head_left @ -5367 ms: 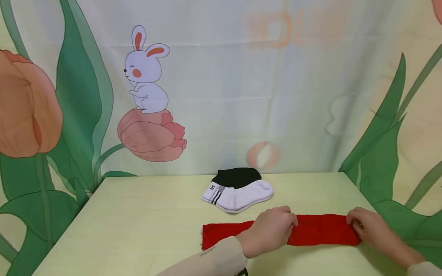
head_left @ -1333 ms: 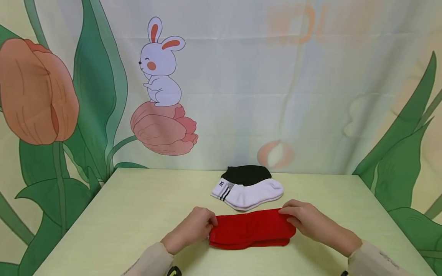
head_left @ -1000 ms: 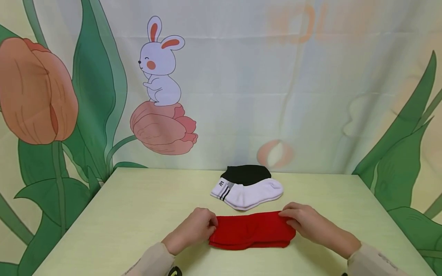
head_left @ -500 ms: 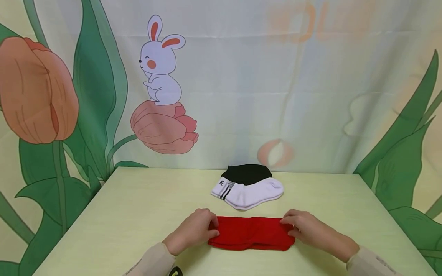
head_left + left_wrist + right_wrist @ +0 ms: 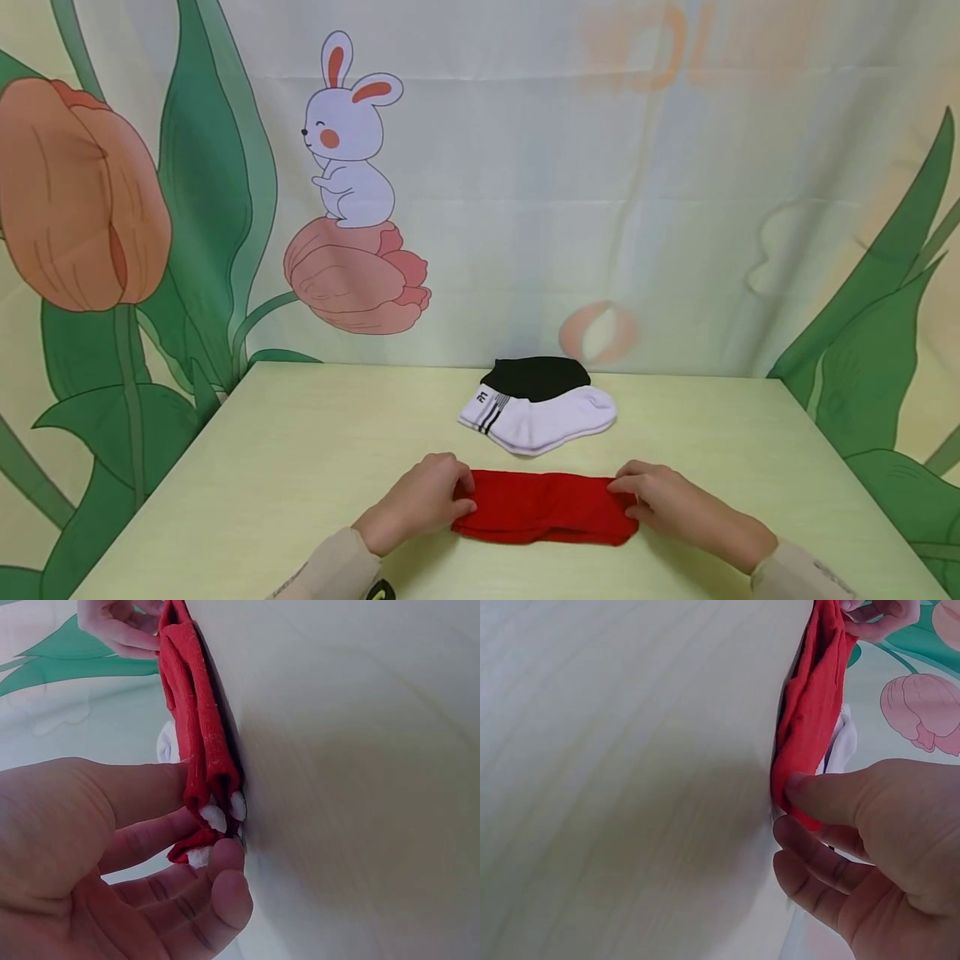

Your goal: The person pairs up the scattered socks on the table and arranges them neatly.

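A pair of red socks [image 5: 543,507] lies folded flat on the table in the head view, with layered edges towards me. My left hand [image 5: 422,502] holds their left end, thumb and forefinger on the fabric. White fluffy lining shows at that end's openings in the left wrist view, where my left hand [image 5: 127,855] has its other fingers loosely curled below. At the right end, my right hand [image 5: 678,508] pinches the rounded corner. The right wrist view shows that hand's thumb [image 5: 829,795] on the red fabric; the forefinger is partly hidden behind it.
Behind the red socks lie white socks [image 5: 540,423] with black stripes at the cuff, overlapping black socks [image 5: 536,378]. The pale table [image 5: 300,433] ends at a printed cloth backdrop [image 5: 480,208] with tulips and a rabbit.
The long red strip has become a shorter, doubled bundle, with my left hand shifted to its left end. Over the last second my right hand has lowered its end slightly towards me.
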### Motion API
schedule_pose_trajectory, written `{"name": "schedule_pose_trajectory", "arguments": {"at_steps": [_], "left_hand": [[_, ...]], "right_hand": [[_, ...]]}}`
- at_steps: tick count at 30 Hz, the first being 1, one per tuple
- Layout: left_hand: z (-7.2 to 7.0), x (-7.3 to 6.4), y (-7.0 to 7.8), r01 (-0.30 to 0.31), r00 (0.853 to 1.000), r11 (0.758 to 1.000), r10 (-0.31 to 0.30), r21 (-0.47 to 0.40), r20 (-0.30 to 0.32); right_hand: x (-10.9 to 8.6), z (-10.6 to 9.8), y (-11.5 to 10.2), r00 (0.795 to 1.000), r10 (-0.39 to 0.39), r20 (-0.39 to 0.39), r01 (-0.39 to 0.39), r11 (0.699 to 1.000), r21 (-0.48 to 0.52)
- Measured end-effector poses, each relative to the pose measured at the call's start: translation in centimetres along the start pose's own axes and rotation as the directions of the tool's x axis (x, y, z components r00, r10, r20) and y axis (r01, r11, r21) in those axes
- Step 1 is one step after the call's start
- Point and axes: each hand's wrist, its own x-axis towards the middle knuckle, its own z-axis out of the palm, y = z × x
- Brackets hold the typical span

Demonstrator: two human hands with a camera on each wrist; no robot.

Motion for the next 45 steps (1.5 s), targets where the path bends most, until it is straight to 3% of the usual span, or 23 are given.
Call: {"name": "schedule_pose_trajectory", "arguments": {"at_steps": [13, 20, 25, 38, 42, 45], "left_hand": [[-0.2, -0.1, 0.3, 0.004, 1.0, 1.0, -0.004, 0.012, 0.018], [-0.4, -0.2, 0.5, 0.062, 0.996, 0.998, -0.061, -0.009, 0.069], [-0.2, -0.5, 0.4, 0.058, 0.997, 0.998, -0.059, 0.015, 0.05], [0.6, -0.3, 0.3, -0.051, 0.995, 0.998, 0.053, 0.028, -0.082], [0.8, -0.1, 0.6, -0.07, 0.99, 0.996, 0.076, 0.059, -0.118], [0.8, 0.2, 0.7, -0.066, 0.992, 0.995, 0.073, 0.073, -0.099]], "right_hand": [[0.1, 0.1, 0.0, 0.998, 0.051, 0.029, -0.052, 0.998, 0.02], [0.1, 0.4, -0.3, 0.994, 0.11, 0.02, -0.109, 0.993, -0.038], [0.0, 0.6, -0.7, 0.992, 0.125, 0.005, -0.124, 0.989, -0.077], [0.2, 1.0, -0.6, 0.992, -0.027, -0.126, 0.013, 0.994, -0.112], [0.3, 1.1, -0.7, 0.989, -0.069, -0.128, 0.055, 0.992, -0.111], [0.4, 1.1, -0.7, 0.993, -0.052, -0.102, 0.041, 0.994, -0.1]]}}
